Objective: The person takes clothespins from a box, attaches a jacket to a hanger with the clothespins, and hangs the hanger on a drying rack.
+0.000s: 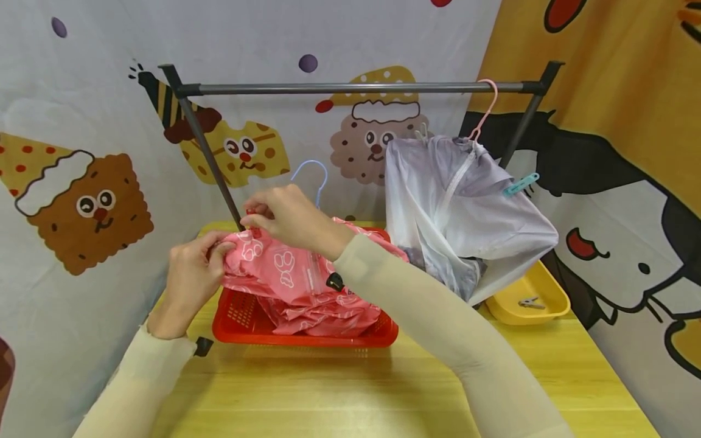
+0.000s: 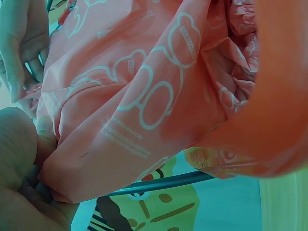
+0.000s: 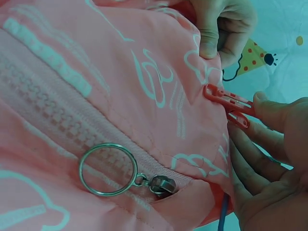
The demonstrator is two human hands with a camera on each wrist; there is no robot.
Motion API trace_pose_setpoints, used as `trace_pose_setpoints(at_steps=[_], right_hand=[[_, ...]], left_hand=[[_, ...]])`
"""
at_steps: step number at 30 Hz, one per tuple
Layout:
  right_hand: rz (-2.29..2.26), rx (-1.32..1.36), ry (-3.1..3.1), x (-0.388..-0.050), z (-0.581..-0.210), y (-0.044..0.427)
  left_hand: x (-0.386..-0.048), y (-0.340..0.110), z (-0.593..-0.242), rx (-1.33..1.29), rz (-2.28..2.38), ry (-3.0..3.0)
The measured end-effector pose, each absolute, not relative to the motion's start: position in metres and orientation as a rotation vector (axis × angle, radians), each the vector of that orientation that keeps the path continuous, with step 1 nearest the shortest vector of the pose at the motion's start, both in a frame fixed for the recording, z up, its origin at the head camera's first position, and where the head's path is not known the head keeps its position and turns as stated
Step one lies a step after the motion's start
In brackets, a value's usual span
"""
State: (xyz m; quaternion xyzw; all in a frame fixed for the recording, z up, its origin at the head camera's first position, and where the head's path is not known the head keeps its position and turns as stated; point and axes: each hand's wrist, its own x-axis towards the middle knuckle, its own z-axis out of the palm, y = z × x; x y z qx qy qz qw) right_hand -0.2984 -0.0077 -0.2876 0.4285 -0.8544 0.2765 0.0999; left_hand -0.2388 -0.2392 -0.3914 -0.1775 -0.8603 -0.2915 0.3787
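A pink garment with white outlines [image 1: 285,267] spreads over a red basket [image 1: 306,339]. My left hand [image 1: 193,277] pinches its left edge between thumb and fingers. Above that edge, my right hand [image 1: 298,222] holds a red clothespin [image 3: 231,103] by its handles, the clip's tip on the fabric in the right wrist view. A zipper with a metal ring [image 3: 108,169] runs along the garment. The blue hanger's hook [image 1: 311,163] rises behind my right hand; the hanger's body is mostly hidden by the garment.
A grey rack bar [image 1: 339,89] spans the back. On its right side a pale grey garment [image 1: 454,207] hangs from a pink hanger [image 1: 487,112], with a teal clothespin [image 1: 521,184] on it. A yellow tray [image 1: 555,301] with a small clip [image 1: 531,303] stands below.
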Motion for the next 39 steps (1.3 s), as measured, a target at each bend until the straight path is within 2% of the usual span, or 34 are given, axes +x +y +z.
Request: trace_pose_setpoints(at_steps=[7,20,39], right_hand=[[0.689,1.329,-2.466,-0.286,-0.290,0.001],[0.746,1.350,-2.333,-0.268,-0.301,0.026],[0.888,1.310,-2.171,-0.251,-0.328,0.098]], left_hand=[[-0.237,-0.240,-0.392,-0.437,-0.753,-2.210],[-0.234,-0.242,-0.392,-0.413,-0.759,-2.232],[-0.234,-0.239,-0.392,-0.397,-0.761,-2.234]])
